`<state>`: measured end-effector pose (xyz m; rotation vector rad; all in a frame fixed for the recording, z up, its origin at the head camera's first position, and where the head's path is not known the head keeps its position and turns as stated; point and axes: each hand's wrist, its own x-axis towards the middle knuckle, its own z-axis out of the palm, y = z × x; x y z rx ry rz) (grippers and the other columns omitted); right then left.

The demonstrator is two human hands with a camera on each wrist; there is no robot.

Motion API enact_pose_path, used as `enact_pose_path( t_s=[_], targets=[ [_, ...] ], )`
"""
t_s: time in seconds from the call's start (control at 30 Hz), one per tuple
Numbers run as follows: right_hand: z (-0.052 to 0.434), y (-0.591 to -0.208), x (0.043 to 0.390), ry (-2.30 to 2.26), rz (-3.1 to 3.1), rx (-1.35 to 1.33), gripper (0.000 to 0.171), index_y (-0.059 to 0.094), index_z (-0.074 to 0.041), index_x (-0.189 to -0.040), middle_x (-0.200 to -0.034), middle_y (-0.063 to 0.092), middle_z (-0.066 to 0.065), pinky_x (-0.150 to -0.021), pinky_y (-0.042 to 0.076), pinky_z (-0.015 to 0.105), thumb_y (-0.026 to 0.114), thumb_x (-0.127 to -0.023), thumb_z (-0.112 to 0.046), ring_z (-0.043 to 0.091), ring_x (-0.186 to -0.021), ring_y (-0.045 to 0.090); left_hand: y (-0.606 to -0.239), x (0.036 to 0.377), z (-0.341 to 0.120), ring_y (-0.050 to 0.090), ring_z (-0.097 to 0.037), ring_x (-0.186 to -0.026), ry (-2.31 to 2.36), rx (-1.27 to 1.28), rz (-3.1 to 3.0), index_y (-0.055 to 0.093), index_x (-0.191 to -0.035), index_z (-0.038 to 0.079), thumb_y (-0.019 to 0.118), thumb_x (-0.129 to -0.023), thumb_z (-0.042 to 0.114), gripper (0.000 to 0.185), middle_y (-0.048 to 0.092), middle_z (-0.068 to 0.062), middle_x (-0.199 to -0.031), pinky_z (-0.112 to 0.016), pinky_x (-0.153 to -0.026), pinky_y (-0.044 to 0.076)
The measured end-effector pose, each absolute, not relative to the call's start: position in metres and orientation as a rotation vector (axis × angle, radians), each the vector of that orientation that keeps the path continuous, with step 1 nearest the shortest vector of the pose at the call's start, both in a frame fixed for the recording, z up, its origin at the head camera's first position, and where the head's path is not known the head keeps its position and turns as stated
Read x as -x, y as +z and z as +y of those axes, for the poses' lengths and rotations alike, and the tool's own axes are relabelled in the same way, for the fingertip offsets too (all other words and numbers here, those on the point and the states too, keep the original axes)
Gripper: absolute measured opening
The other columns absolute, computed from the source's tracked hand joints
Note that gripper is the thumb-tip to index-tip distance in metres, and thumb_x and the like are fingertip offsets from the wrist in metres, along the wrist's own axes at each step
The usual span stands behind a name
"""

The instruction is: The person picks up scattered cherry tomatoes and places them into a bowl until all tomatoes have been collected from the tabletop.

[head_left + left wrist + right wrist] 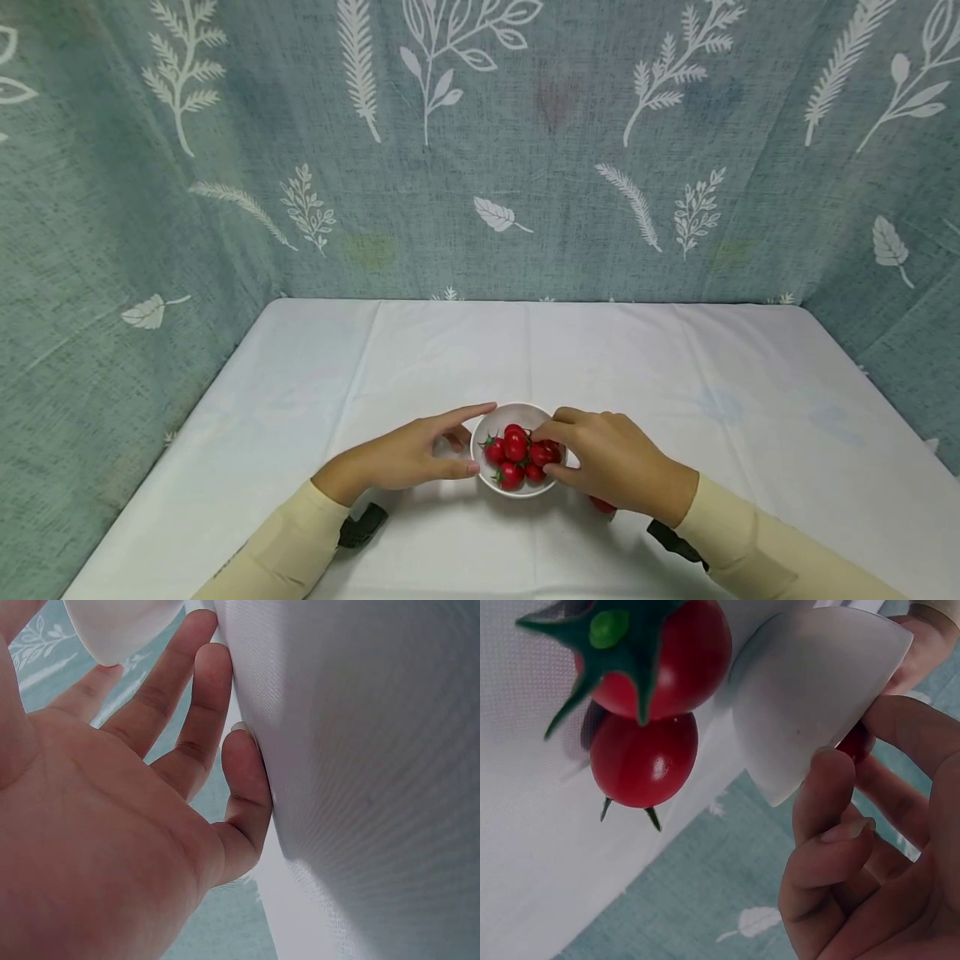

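Two cherry tomatoes lie beside the white bowl that the spread left hand steadies while the right hand pinches another tomato, probably lifting out next.

Both forearms come in from the near edge in cream sleeves, each wrist carrying a dark strap. The left hand lies low, fingers straight and spread, thumb and forefinger forming a wide curve. The right hand arches, knuckles up, with its fingertips curled inward and pinching.
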<state>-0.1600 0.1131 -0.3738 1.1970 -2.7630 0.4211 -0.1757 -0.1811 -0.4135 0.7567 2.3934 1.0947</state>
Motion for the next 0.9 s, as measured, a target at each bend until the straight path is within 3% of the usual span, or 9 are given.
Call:
enact_pose_path(
  t_s=[0.17, 0.4, 0.63, 0.9],
  targets=[
    [0.115, -0.372, 0.16, 0.408, -2.781, -1.196, 0.027, 0.074, -0.023, -0.108, -0.097, 0.068, -0.007, -0.061, 0.05, 0.023, 0.082, -0.084, -0.03, 0.003, -0.072, 0.063, -0.414, 0.176, -0.181, 0.06, -0.013, -0.113, 1.089, -0.747, 2.396, 0.03, -0.156, 0.04, 0.068, -0.094, 0.045, 0.073, 0.067, 0.01, -0.115, -0.042, -0.096, 0.046],
    [0.123, -0.368, 0.159, 0.393, -2.767, -1.185, 0.032, 0.074, -0.023, -0.114, -0.101, 0.068, -0.005, -0.058, 0.046, 0.02, 0.081, -0.084, -0.03, -0.005, -0.06, 0.05, -0.414, 0.176, -0.181, 0.059, -0.013, -0.113, 1.086, -0.735, 2.398, 0.031, -0.155, 0.041, 0.069, -0.093, 0.046, 0.073, 0.066, 0.01, -0.115, -0.043, -0.096, 0.045],
    [0.134, -0.365, 0.156, 0.405, -2.763, -1.123, 0.032, 0.073, -0.022, -0.115, -0.103, 0.069, -0.005, -0.058, 0.047, 0.019, 0.082, -0.084, -0.026, 0.002, -0.065, 0.059, -0.413, 0.176, -0.181, 0.059, -0.015, -0.114, 1.085, -0.733, 2.4, 0.031, -0.155, 0.041, 0.069, -0.093, 0.046, 0.073, 0.067, 0.009, -0.117, -0.045, -0.097, 0.045],
    [0.151, -0.374, 0.154, 0.417, -2.765, -1.067, 0.031, 0.074, -0.019, -0.114, -0.104, 0.069, -0.006, -0.057, 0.045, 0.02, 0.081, -0.083, -0.022, 0.002, -0.066, 0.06, -0.412, 0.175, -0.181, 0.06, -0.015, -0.114, 1.094, -0.734, 2.389, 0.031, -0.156, 0.038, 0.069, -0.093, 0.045, 0.074, 0.067, 0.008, -0.117, -0.044, -0.098, 0.045]
  ],
)
